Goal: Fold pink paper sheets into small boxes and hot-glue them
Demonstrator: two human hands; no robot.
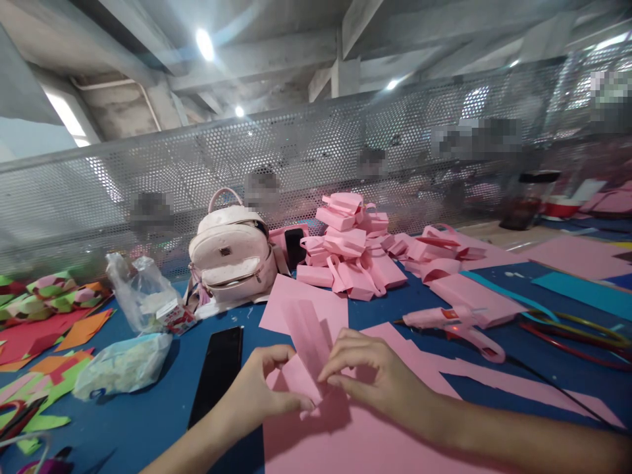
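A folded pink paper piece (307, 332) stands up between my hands, with one long panel rising and a folded part at its base. My left hand (264, 388) is closed on its lower left side, thumb along the bottom edge. The curled fingers of my right hand (368, 372) pinch its lower right edge. Beneath it lie large pink paper sheets (365, 447). To the right rests a pink glue gun (457, 324) with a small red light on it.
Behind are a pale pink backpack (234, 250) and a pile of folded pink paper bags (348, 250). A black phone (217, 368) and a plastic bag (126, 365) lie left. Coloured paper scraps (64, 382) are far left; a cable (557, 388) runs right.
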